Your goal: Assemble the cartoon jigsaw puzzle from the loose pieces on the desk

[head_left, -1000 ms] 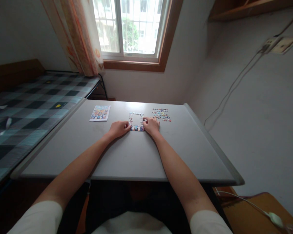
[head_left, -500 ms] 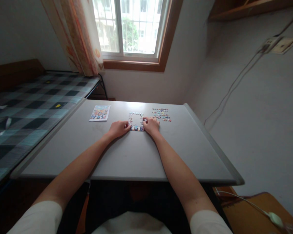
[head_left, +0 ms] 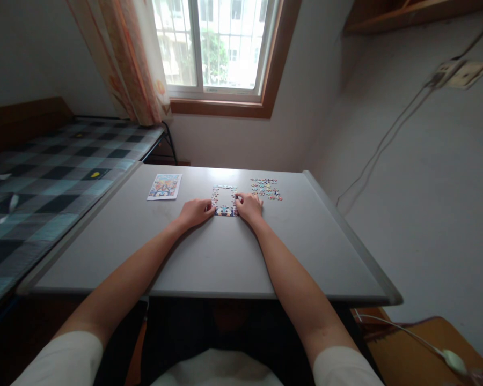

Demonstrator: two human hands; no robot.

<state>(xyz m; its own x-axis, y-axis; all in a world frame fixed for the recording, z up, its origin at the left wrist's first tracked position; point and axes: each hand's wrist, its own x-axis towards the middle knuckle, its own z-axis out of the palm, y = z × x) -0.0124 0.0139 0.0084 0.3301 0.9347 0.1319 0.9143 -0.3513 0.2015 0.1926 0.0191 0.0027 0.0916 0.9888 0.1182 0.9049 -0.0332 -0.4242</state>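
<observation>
A partly assembled jigsaw puzzle (head_left: 225, 211) lies flat on the grey table (head_left: 217, 257), its pieces forming a rectangular frame around a bare middle. At its left edge is my left hand (head_left: 196, 212), fingers curled together with the tips against the border. My right hand (head_left: 250, 207) is closed at the right edge, thumb and index finger pinched on the border pieces. Whether a loose piece is inside either grip is too small to tell. Beyond my right hand, loose jigsaw pieces (head_left: 266, 187) lie in rough rows.
To the left on the table lies a printed picture card (head_left: 165, 187). A bed with a checked cover (head_left: 76, 155) adjoins the table's left side. The window (head_left: 213, 48) is behind, and a cable (head_left: 380, 147) hangs along the right wall.
</observation>
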